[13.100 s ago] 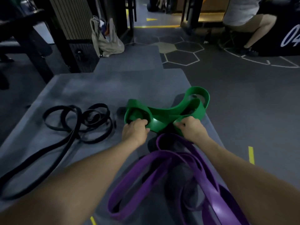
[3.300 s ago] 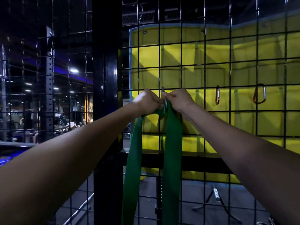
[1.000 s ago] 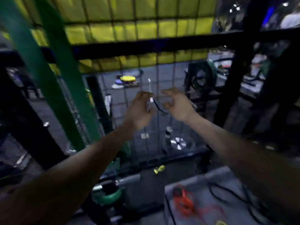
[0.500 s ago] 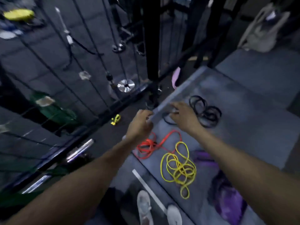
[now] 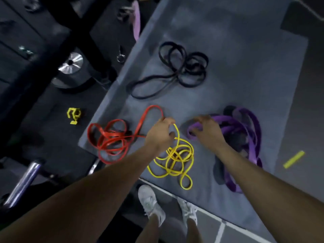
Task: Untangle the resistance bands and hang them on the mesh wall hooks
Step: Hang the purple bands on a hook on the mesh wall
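Left hand: your left hand (image 5: 162, 132) is low over the mat, with its fingers curled. A loop of the yellow band (image 5: 173, 155) comes up right by its fingertips. The picture is too blurry to tell if you are pinching that loop or only touching it.
Right hand: your right hand (image 5: 206, 131) reaches down to the purple band (image 5: 245, 137). The fingers are bent like a claw at the near loop of that band. You cannot tell if they grip it.
Mat: a grey mat (image 5: 245, 67) lies on the dark floor, and all four bands lie on it.
Yellow band: thin and knotted up in loops, at the near part of the mat, between your two arms.
Red band: the red band (image 5: 112, 135) is a tangled pile at the left edge of the mat, with one long loop that runs up to your left hand.
Purple band: wide and piled in loops on the right side of the mat, partly under your right arm.
Black band: the black band (image 5: 175, 67) lies in loops at the far part of the mat, well apart from your hands.
Shoes: your two pale shoes (image 5: 152, 204) stand on the floor at the near edge of the mat.
Floor things: a small yellow clip (image 5: 73, 115) lies on the floor left of the mat, and a round silver plate (image 5: 71, 63) sits farther back.
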Tool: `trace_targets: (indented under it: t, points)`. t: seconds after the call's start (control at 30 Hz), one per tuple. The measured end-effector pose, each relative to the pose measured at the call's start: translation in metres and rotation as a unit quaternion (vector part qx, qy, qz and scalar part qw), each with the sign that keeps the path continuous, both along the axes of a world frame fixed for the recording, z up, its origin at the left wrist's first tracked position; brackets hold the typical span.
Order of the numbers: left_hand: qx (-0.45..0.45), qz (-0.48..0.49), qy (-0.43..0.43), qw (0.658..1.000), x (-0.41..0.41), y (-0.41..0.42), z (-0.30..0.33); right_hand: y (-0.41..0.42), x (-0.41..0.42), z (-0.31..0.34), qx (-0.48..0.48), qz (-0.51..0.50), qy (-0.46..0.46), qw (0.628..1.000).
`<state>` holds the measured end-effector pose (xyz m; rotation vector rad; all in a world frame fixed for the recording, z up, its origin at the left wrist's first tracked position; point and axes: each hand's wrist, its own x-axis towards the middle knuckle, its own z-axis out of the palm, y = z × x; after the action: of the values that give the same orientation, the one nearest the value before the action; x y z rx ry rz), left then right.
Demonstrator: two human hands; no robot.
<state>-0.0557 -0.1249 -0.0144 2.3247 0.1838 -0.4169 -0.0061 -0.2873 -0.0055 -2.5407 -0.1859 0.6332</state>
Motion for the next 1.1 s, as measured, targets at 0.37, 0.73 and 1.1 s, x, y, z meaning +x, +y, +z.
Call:
trace_targets:
  t: [0.37, 0.73, 1.1]
  points:
    - [0.124, -0.078, -0.040, 0.988, 0.028, -0.100, -0.093, -0.130, -0.010, -0.073, -0.197, -0.086, -0.108, 0.971]
    - [0.060, -0.091, -0.095, 0.990, 0.052, -0.105, -0.044, -0.135, 0.002, -0.029, -0.050, -0.052, -0.073, 0.995]
    - [-0.132, -0.132, -0.117, 0.975, 0.102, -0.131, 0.203, -0.119, 0.061, 0.180, 0.118, -0.074, -0.114, 0.984]
